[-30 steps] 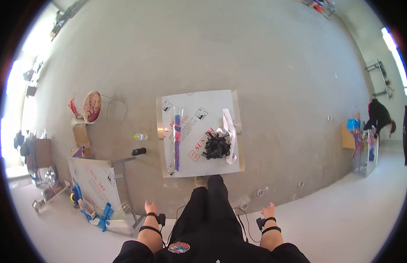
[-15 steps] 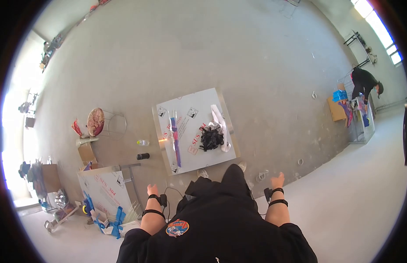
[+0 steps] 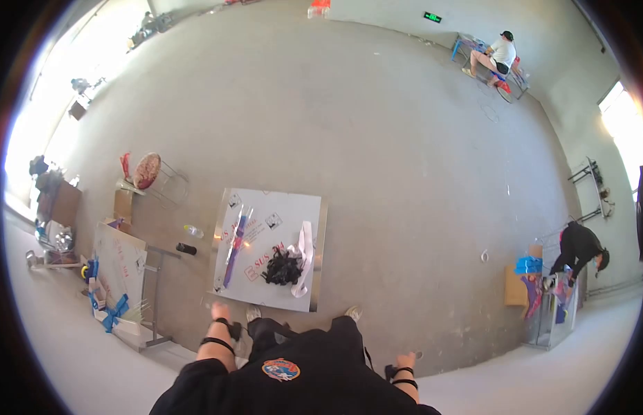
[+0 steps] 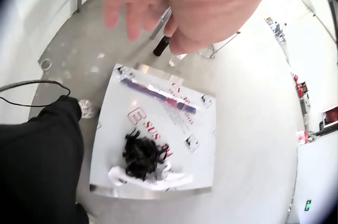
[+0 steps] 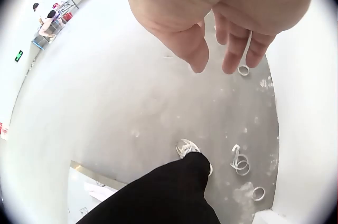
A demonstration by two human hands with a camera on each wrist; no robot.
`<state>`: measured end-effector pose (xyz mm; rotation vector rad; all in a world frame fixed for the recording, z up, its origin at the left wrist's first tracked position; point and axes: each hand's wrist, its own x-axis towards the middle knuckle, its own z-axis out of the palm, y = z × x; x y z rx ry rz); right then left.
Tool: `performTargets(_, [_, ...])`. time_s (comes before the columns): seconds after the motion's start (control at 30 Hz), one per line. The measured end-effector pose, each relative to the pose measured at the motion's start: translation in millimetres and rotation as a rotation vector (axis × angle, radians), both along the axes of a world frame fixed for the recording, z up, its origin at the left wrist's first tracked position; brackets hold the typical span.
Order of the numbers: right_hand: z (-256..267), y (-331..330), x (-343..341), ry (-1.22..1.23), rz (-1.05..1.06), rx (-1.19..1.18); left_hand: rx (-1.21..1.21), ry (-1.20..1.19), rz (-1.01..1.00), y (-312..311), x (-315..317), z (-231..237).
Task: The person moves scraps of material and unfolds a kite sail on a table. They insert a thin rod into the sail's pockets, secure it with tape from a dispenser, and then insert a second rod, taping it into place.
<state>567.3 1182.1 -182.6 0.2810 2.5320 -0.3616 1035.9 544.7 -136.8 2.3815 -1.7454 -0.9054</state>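
Note:
My left hand (image 3: 219, 311) hangs in the air near the front left corner of a low table (image 3: 294, 211), fingers loose and holding nothing. In the left wrist view its palm and fingers (image 4: 130, 21) show above the tabletop. Out to the right of my body, my right hand (image 3: 406, 361) is over the floor, also holding nothing; its fingers (image 5: 235, 55) hang loosely bent in the right wrist view. On the table's printed film lie a tangled black bundle (image 3: 282, 266), a pale strip (image 3: 305, 256) beside it, and a long purple strip (image 3: 234, 250) with clear wrapping.
Left of the table are a black bottle-like cylinder (image 3: 186, 248), a clear bottle (image 3: 193, 232), a round stool (image 3: 148, 171) and a second film-covered table (image 3: 121, 266). A person bends over a table (image 3: 583, 252) at right; another sits farther back (image 3: 502, 54). White rings (image 5: 258, 194) lie on the floor.
The head view has swung, so the table appears lower and further left, and the seated person at the back has come into view. My feet stand wider apart; both hands stay empty.

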Motion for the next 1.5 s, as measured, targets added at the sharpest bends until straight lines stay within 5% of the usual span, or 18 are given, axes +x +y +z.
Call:
performTargets(0.03, [-45, 18, -25, -0.03, 0.192, 0.046, 0.096, -0.422, -0.45, 8, -31, -5])
performTargets(0.13, [116, -46, -101, 0.215, -0.275, -0.312, 0.178, -0.174, -0.058, 66, -141, 55])
performTargets(0.37, [99, -46, -239, 0.101, -0.328, -0.445, -0.048, 0.147, -0.199, 30, -261, 83])
performTargets(0.47, [135, -115, -242, -0.082, -0.674, -0.52, -0.136, 0.224, -0.189, 12, -286, 89])
performTargets(0.57, [107, -151, -264, -0.116, 0.08, -0.157, -0.148, 0.084, -0.136, 31, -302, 103])
performTargets(0.67, [11, -169, -298, 0.343, 0.111, -0.37, 0.105, -0.05, 0.023, 41, -305, 93])
performTargets(0.73, [22, -189, -325, 0.503, 0.347, -0.294, 0.427, -0.189, 0.051, 30, -312, 83])
performTargets(0.77, [43, -198, -341, 0.363, 0.524, -0.078, 0.53, -0.342, -0.34, 20, -277, -10])
performTargets(0.8, [45, -198, -368, 0.09, 1.288, 0.419, 0.403, -0.283, -0.221, 17, -294, -12])
performTargets(0.83, [52, -202, -380, 0.157, 1.368, 0.568, 0.279, -0.222, -0.098, 9, -311, -5])
performTargets(0.93, [110, -224, -429, -0.107, 1.252, 0.561, 0.356, -0.177, -0.329, -57, -379, 16])
performTargets(0.97, [94, -229, -449, -0.13, 1.191, 0.618, 0.334, -0.195, -0.198, -85, -389, -30])
performTargets(1.0, [84, -234, -465, -0.157, 1.131, 0.666, 0.278, 0.005, 0.073, -108, -427, 2])
performTargets(1.13, [125, -296, -508, -0.07, 1.207, 0.604, -0.083, 0.255, -0.07, -185, -553, 101])
performTargets(1.17, [112, -305, -513, -0.034, 1.008, 0.502, -0.116, 0.271, -0.1, -201, -580, 131])
performTargets(1.2, [-15, -251, -549, 0.002, 0.812, 0.399, -0.161, 0.327, -0.121, -215, -600, 145])
performTargets(1.33, [72, -381, -629, 0.032, 1.076, 0.4, -0.244, 0.469, -0.018, -244, -619, 128])
performTargets(1.5, [108, -549, -791, 0.137, 1.461, 0.409, -0.013, 0.17, 0.376, -192, -585, 77])
